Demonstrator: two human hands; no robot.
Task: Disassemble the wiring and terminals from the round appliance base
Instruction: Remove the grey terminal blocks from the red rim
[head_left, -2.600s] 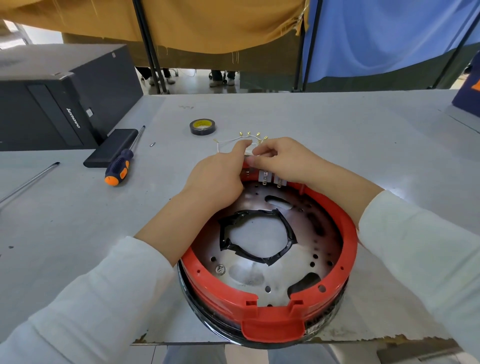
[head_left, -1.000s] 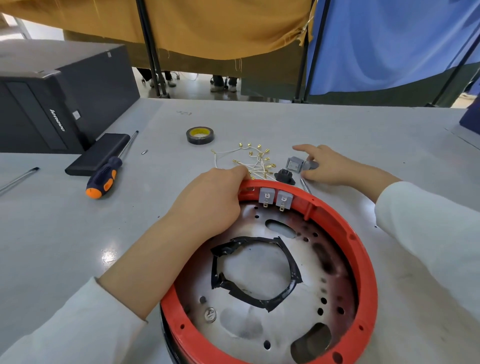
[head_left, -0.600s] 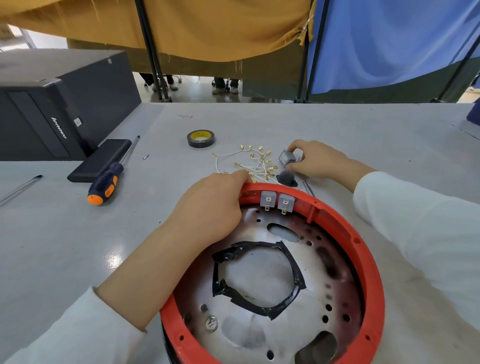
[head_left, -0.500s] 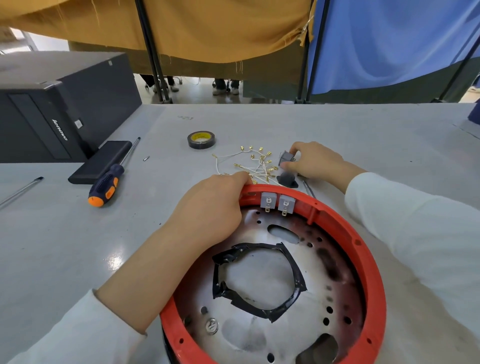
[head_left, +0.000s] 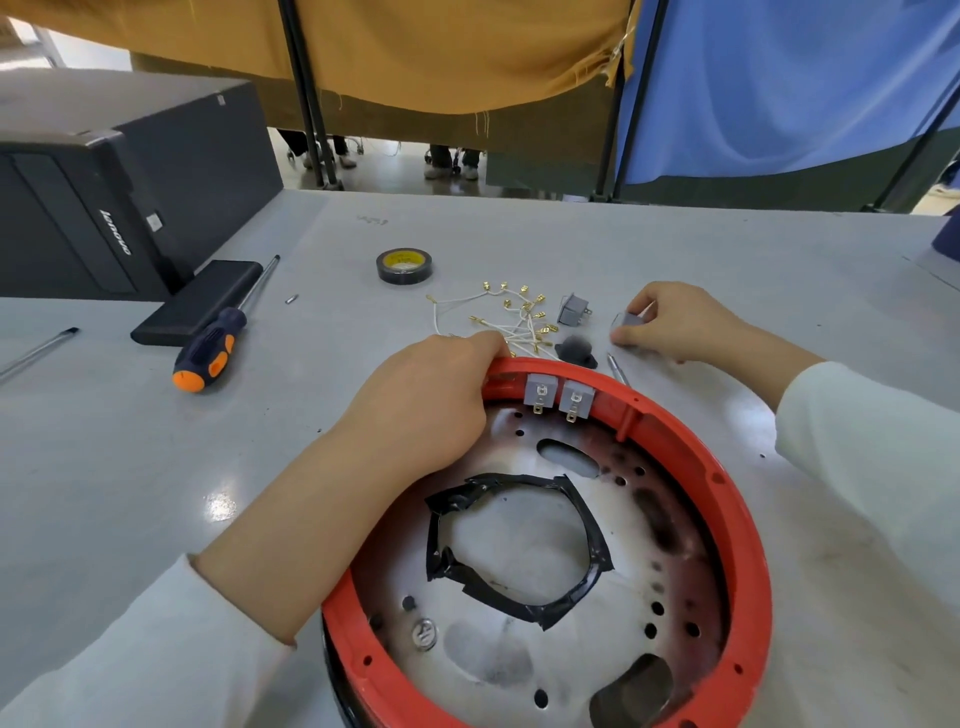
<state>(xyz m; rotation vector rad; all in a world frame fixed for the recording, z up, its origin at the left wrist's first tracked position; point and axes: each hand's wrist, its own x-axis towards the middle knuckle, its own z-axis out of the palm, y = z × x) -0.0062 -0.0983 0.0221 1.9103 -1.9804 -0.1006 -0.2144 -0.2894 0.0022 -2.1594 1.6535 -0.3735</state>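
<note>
The round appliance base with its red rim lies upside down in front of me, its metal plate and a torn black tape ring exposed. Two grey terminal blocks still sit in the far rim. My left hand grips that far rim, fingers curled over it. My right hand pinches a small grey terminal block just above the table. A loose bundle of white wires with gold terminals lies behind the base, next to another grey block and a black knob.
A roll of black tape lies further back. An orange-and-black screwdriver and a flat black box rest at the left, beside a black computer case. A thin metal rod lies by the rim.
My right hand set one grey block down beside the wires and moved right, now pinching a second grey block. My left hand stays on the rim.
</note>
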